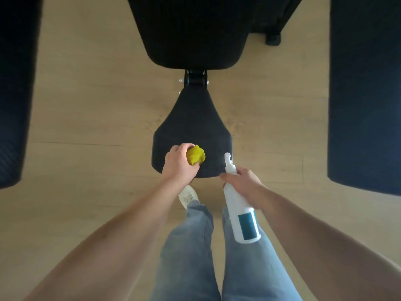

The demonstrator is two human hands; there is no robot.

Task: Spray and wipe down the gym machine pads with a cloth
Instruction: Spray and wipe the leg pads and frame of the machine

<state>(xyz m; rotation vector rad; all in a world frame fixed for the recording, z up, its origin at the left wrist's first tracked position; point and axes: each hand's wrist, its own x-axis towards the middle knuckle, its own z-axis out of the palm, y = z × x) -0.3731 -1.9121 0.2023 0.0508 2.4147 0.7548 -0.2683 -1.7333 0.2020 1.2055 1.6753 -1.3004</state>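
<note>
Cloth: soft, light, balled in our left hand on the seat pad near its front edge | right hand wrapped around spray bottle neck, smooth plastic, maybe slippery.

Pale wood floor, white shoe

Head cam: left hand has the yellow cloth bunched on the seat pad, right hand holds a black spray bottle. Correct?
Not quite. In the head view the spray bottle in the right hand is white with a dark label, not black. The rest holds: the left hand bunches the yellow cloth on the seat pad.
</note>
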